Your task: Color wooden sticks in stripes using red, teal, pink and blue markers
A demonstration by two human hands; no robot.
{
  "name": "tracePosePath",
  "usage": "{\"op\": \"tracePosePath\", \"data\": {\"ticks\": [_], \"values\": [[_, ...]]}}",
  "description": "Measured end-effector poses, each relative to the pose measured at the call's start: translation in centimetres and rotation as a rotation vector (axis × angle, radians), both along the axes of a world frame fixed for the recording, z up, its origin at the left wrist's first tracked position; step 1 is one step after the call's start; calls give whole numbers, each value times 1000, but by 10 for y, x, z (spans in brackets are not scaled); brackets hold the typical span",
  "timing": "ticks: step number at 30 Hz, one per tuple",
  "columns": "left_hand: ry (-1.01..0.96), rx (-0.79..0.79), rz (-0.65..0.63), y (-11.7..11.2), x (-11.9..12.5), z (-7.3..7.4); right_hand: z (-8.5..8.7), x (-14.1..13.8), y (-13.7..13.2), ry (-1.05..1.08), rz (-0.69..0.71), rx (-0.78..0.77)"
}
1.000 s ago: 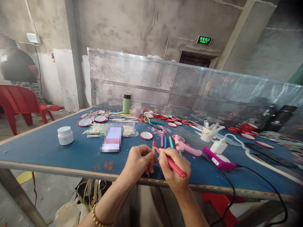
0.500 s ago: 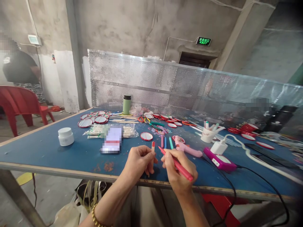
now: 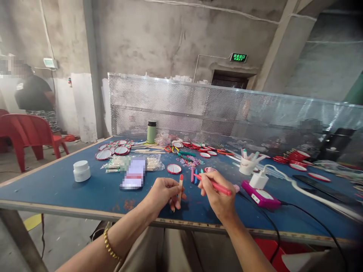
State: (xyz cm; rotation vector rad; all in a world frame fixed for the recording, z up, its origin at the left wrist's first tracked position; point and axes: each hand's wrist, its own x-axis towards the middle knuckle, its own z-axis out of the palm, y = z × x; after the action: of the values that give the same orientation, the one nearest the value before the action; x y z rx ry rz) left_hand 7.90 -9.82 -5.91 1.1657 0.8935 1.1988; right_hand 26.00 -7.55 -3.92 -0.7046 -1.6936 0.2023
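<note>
My left hand pinches a thin wooden stick with a red-painted tip, held upright over the blue table. My right hand grips a red marker pen, its tip pointing left, a short gap from the stick's red end. Just beyond my hands lie pink, blue and green pens and a round red-rimmed mirror.
A white jar, bagged sticks, a green flask, several red-rimmed mirrors, a white cup of pens and a magenta power bank with cables are on the table. A perforated metal screen backs it. A person stands by red chairs, far left.
The marker's tip has drawn back to the right, away from the stick's red end. Both hands rose slightly in view as the camera tilted up.
</note>
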Motion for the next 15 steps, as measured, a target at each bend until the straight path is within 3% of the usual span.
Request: {"op": "tracePosePath", "data": {"ticks": [9, 15], "values": [[11, 35, 23, 1, 3, 0, 6, 3, 7, -32, 14, 18], [22, 58, 17, 7, -6, 14, -1, 5, 7, 28, 7, -5]]}}
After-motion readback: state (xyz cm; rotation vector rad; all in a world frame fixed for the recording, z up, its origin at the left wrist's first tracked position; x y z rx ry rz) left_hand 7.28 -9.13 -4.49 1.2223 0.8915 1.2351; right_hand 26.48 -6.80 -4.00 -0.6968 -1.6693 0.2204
